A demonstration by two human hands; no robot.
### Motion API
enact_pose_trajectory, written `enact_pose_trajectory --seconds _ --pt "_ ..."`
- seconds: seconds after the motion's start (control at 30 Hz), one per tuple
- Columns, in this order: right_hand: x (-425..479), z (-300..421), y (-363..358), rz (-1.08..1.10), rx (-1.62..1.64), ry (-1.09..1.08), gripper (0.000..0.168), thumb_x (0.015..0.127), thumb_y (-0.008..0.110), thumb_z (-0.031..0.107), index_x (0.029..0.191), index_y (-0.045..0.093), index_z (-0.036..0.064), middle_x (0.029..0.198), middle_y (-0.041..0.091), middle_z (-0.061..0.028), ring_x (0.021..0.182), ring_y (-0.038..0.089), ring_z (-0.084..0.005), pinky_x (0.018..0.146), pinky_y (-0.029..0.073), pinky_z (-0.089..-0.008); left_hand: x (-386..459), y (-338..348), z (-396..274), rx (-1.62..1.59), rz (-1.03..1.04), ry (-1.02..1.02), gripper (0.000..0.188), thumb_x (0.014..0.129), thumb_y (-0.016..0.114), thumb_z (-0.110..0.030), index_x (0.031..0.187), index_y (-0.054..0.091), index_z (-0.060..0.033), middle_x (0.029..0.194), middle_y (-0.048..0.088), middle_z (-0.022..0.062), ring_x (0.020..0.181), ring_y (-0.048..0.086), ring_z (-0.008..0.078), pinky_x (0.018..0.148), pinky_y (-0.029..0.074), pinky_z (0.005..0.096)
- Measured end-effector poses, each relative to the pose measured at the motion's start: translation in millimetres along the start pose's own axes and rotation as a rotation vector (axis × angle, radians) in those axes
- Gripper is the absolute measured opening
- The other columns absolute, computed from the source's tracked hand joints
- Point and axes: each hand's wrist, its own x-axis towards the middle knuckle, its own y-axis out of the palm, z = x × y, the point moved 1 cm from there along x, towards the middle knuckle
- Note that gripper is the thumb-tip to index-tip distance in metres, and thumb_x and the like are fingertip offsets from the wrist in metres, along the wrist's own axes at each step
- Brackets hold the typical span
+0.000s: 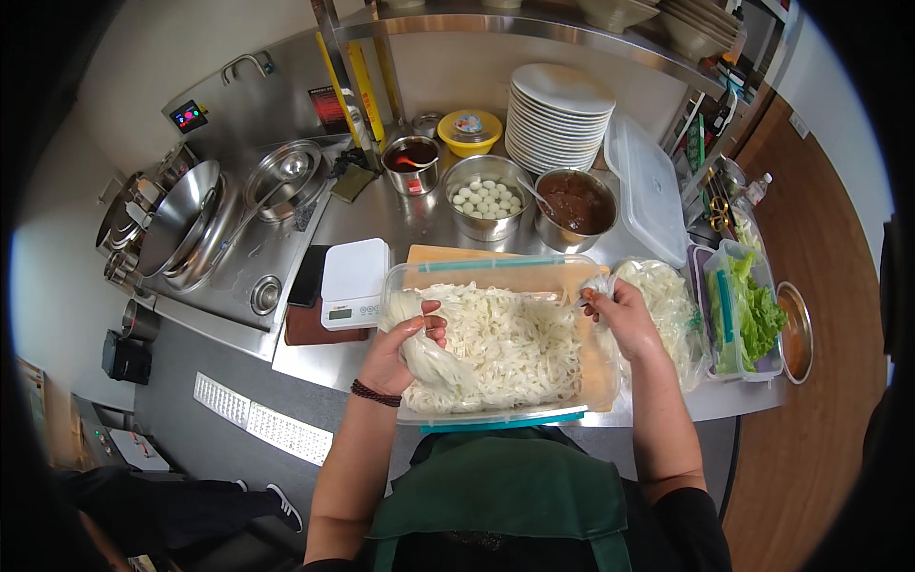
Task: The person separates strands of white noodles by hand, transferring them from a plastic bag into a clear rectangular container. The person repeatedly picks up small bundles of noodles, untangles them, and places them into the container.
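A clear plastic container with teal clips stands before me, holding a broad layer of flat white noodles. My left hand grips a thick noodle bundle over the container's left side. Above the right rim, my right hand pinches a small whitish bunch; whether that is noodle strands or thin plastic I cannot tell. Just right of the container lies a clear plastic bag of white noodles, partly behind my right forearm. A wooden board shows under the container.
A white kitchen scale sits at left. Behind are steel pots of dark sauce, white balls and dark liquid, plus stacked plates. A lettuce tub stands right, a sink left. Another person's legs show lower left.
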Motion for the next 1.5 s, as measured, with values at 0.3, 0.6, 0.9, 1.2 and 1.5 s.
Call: enact_pose_trajectory --seconds 0.3,0.6,0.9,1.2,1.5 --pt "6 33 64 0.385 -0.309 -0.095 0.021 0.076 0.057 0.014 0.091 0.055 0.000 0.073 0.057 -0.0052 0.066 0.051 -0.0104 0.061 0.042 -0.0246 -13 75 -51 -0.048 0.186 0.067 0.040 0.081 0.049 -0.017 0.113 0.039 0.0051 0.090 0.050 0.0122 0.079 0.051 0.0154 0.071 0.045 0.0286" --pt "-12 -32 163 0.585 -0.840 -0.298 0.042 0.070 0.062 0.020 0.107 0.050 0.005 0.104 0.053 -0.0134 0.099 0.048 -0.0260 0.086 0.037 -0.0335 -3 131 -72 0.031 0.246 0.045 0.031 0.081 0.050 -0.016 0.105 0.045 0.0022 0.090 0.055 0.0115 0.080 0.055 0.0163 0.073 0.046 0.0280" --pt "19 -80 14 0.104 -0.299 -0.071 0.013 0.079 0.050 0.017 0.085 0.055 0.007 0.067 0.054 -0.0016 0.053 0.043 -0.0049 0.044 0.032 -0.0173 41 78 19 -0.083 0.263 0.040 0.021 0.076 0.057 -0.011 0.095 0.050 -0.0062 0.079 0.056 0.0025 0.072 0.053 0.0110 0.066 0.044 0.0230" --pt "35 -7 89 0.320 -0.245 -0.113 0.015 0.080 0.052 0.019 0.085 0.055 0.005 0.070 0.052 -0.0010 0.060 0.045 -0.0086 0.053 0.036 -0.0208 38 44 36 0.215 0.030 0.089 0.042 0.059 0.059 0.003 0.097 0.042 -0.0017 0.083 0.052 0.0080 0.077 0.052 0.0168 0.066 0.044 0.0293" --pt "5 28 99 0.346 -0.251 -0.132 0.014 0.078 0.055 0.015 0.082 0.057 0.002 0.068 0.049 -0.0009 0.063 0.043 -0.0098 0.056 0.036 -0.0220 69 -6 70 0.252 -0.299 0.128 0.056 0.052 0.060 0.006 0.103 0.037 0.0049 0.093 0.050 0.0161 0.081 0.053 0.0227 0.066 0.045 0.0346"
